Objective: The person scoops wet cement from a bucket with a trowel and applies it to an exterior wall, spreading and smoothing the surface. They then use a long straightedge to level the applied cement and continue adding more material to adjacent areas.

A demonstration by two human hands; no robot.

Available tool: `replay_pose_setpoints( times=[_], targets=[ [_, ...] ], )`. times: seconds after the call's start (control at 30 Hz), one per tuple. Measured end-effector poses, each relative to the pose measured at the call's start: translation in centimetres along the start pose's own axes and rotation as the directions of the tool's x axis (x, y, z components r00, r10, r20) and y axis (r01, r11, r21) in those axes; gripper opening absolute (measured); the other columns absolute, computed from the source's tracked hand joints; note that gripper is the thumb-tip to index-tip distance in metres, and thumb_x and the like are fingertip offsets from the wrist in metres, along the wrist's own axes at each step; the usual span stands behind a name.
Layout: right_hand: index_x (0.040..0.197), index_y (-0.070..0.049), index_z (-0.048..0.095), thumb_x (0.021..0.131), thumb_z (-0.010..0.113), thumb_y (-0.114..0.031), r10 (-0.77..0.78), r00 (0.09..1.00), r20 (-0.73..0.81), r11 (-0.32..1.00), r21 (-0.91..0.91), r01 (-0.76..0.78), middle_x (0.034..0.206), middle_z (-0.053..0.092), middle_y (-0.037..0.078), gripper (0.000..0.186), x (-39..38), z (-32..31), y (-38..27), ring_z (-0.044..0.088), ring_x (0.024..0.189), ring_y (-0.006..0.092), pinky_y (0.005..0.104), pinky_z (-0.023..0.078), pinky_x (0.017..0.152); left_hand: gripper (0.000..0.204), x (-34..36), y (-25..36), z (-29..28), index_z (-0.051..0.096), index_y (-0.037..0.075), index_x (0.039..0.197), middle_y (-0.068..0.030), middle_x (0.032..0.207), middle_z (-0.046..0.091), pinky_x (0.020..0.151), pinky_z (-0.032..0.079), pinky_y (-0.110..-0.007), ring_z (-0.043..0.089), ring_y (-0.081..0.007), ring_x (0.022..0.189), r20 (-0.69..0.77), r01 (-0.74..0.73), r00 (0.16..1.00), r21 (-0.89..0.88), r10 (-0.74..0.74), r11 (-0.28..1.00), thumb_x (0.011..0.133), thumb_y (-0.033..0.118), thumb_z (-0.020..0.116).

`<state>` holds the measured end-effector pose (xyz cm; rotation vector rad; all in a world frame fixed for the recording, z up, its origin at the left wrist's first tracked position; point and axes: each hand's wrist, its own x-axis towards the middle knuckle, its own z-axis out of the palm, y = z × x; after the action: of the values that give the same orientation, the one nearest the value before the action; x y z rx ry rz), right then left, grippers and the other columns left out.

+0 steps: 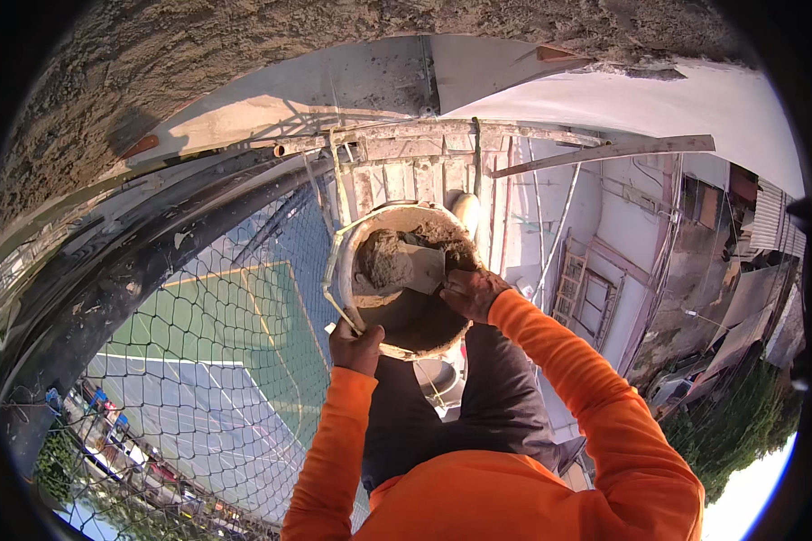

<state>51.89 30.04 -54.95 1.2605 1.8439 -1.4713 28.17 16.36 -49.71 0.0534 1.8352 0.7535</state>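
Grey trowel (423, 268) points left, long axis across the bucket (412, 320)

Your round, smeared bucket (408, 328) sat open-mouthed before you. Inside, a rough lump of grey-brown mortar (381, 259) filled its far left, just beside your flat, mortar-coated trowel (426, 268).

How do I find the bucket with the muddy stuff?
Find the two orange sleeves and follow them up. The left hand grips the round bucket by its rim. It holds lumpy grey mix and looks much bigger than the pale container below.
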Motion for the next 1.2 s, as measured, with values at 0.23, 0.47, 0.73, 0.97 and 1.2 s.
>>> replay_pose_setpoints(
  times=[0.23, 0.47, 0.73, 0.97, 1.2],
  targets=[
    [0.107, -0.010, 0.065, 0.086, 0.065, -0.037, -0.126, 0.989, -0.073, 0.991, -0.041, 0.124, 0.089, 0.069, 0.016, 0.034, -13.4, -7.7, -0.4, 0.067, 0.086, 0.0373, 0.0439, 0.055, 0.077, 0.018, -9.0, 9.5, 3.7, 0.058, 0.005, 0.088, 0.0027, 0.079, 0.053, 0.063, 0.045, -0.026, 0.051, -0.0076, 0.070, 0.152, -0.309, 0.941, 0.014, 0.303, 0.951, 0.075, 0.004, 0.069],
    [0.114, -0.007, 0.065, 0.091, 0.062, -0.035, -0.277, 0.905, -0.324, 0.880, 0.294, 0.374, 0.113, 0.071, 0.011, 0.037, -18.3, -8.3, 1.0, 0.067, 0.104, 0.0262, 0.0429, 0.054, 0.083, 0.031, -10.8, 16.7, 7.5, 0.061, 0.001, 0.105, 0.0012, 0.083, 0.058, 0.064, 0.047, -0.026, 0.054, -0.0090, 0.070, 0.256, -0.355, 0.905, 0.015, 0.339, 0.935, 0.075, -0.001, 0.069],
    [0.113, -0.002, 0.065, 0.091, 0.066, -0.035, 0.011, 0.902, -0.431, 0.821, 0.520, 0.238, 0.077, 0.068, 0.015, 0.040, -18.5, -8.4, -0.2, 0.068, 0.075, 0.0270, 0.0378, 0.053, 0.073, 0.047, -8.4, 22.3, 12.3, 0.059, 0.003, 0.120, -0.0050, 0.095, 0.062, 0.056, 0.055, -0.029, 0.065, -0.0175, 0.075, 0.254, -0.241, 0.942, 0.068, 0.217, 0.968, 0.073, 0.000, 0.065],
    [0.129, 0.004, 0.057, 0.090, 0.064, -0.022, 0.164, 0.926, -0.339, 0.153, 0.936, 0.316, 0.070, 0.060, 0.008, 0.048, -15.8, -7.1, -1.9, 0.053, 0.059, 0.0157, 0.0312, 0.043, 0.056, 0.056, -2.4, 23.9, 12.3, 0.056, 0.005, 0.127, -0.0069, 0.099, 0.063, 0.058, 0.056, -0.032, 0.064, -0.0184, 0.074, 0.189, -0.214, 0.966, 0.207, 0.176, 0.955, 0.072, -0.002, 0.065],
    [0.114, -0.004, 0.055, 0.091, 0.058, -0.009, 0.709, 0.479, -0.518, -0.094, 0.603, 0.792, 0.068, 0.055, 0.001, 0.024, -12.1, -7.7, -2.3, 0.053, 0.054, 0.0101, 0.0256, 0.044, 0.048, 0.057, 3.0, 24.9, 7.7, 0.057, 0.007, 0.126, -0.0078, 0.103, 0.065, 0.061, 0.060, -0.037, 0.066, -0.0226, 0.079, 0.188, -0.201, 0.969, 0.229, 0.160, 0.952, 0.071, -0.004, 0.066]
  ],
)
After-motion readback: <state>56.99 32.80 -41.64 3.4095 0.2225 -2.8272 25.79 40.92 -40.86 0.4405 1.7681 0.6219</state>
